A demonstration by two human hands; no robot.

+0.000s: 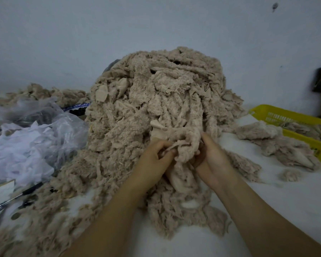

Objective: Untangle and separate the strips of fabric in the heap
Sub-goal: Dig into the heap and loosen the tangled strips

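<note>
Beige, fuzzy strips are lying knotted in a tall heap (156, 93) that is taking up the middle of the white counter (267, 204) and spilling toward the person, so most of the work is looking undone. Only a small pile (278, 145) is sitting apart on the right, against the near wall of a yellow basket (285, 112), and that seems to be what is sorted so far, though another low pile (50, 91) is lying at the back left behind some clear plastic bags (35, 130). At the near foot of the heap the left hand (152, 158) is curling its fingers around a bunched strip (183, 151), while the right hand (211, 156) is gripping the same bunch from the other side, fingers tucked into the fabric. Both hands are clasping it close together and appear to be teasing it loose from the tangle below
</note>
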